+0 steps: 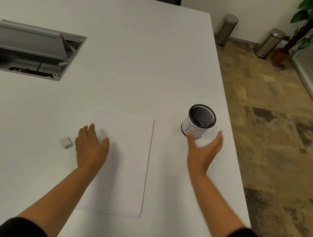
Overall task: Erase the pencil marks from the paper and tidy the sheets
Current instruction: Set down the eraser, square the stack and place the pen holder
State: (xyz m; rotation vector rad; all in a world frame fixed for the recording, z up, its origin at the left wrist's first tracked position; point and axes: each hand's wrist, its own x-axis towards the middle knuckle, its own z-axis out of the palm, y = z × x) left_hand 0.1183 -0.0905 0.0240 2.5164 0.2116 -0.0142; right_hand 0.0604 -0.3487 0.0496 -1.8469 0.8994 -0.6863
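Head view — left hand [90, 146] flat on sheets [125, 164] (eraser [66, 142] beside)

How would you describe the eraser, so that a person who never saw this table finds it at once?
On the white table, find the stack of paper near the front edge. The left hand rests on its left side; just left of it lies the eraser, a small pale block, alone there.

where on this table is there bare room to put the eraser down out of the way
Widest free patch: the tabletop beyond the paper stack, right of the open cable hatch. Also free: the strip left of the eraser, below the hatch. Tighter: between the stack's right edge and the mesh cup, where the right hand hovers. The left hand rests on the stack's left part.
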